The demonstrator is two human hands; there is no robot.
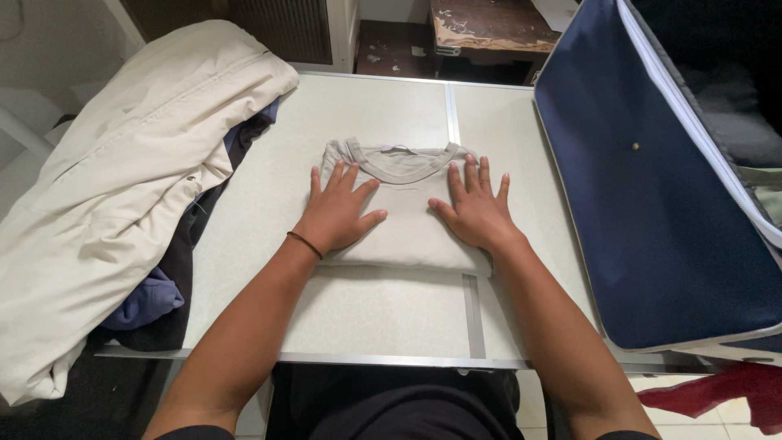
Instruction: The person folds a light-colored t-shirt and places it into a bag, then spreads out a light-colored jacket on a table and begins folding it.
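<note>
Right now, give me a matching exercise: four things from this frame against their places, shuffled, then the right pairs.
Things:
1. folded shirt
2. cream jacket
3. navy bag
4. red cloth

Places:
A. open at the table's right edge
B. on the floor, lower right
C. under both flat hands, mid-table
D. heaped over dark clothes on the left

Pairs: 1-C, 2-D, 3-A, 4-B. The left hand and right hand press on the shirt, fingers spread.

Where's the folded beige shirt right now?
The folded beige shirt lies mid-table under both flat hands, left hand and right hand, between the cream jacket and navy suitcase lid.
</note>
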